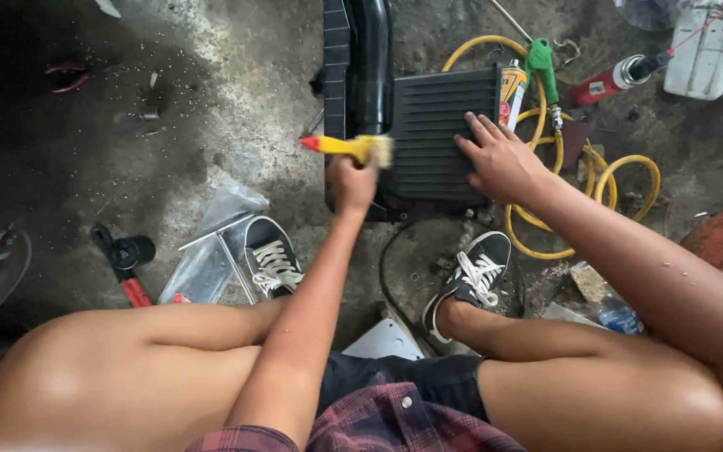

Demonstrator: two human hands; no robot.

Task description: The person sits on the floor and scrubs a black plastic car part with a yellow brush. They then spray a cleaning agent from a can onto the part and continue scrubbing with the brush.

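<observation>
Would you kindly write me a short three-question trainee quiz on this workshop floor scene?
1. True or false: the left hand holds a brush.
2. What does the right hand rest on: A) the hose, B) the black ribbed panel, C) the can?
3. What colour is the hose?

Key: 1 true; 2 B; 3 yellow.

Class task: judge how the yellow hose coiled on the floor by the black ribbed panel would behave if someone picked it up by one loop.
The yellow hose lies in loose overlapping loops, so it would probably sag and uncoil rather than hold shape. The green nozzle at one end would likely drag or swing. Part of it runs under the right forearm, beside the black ribbed panel, so it may snag.
</observation>
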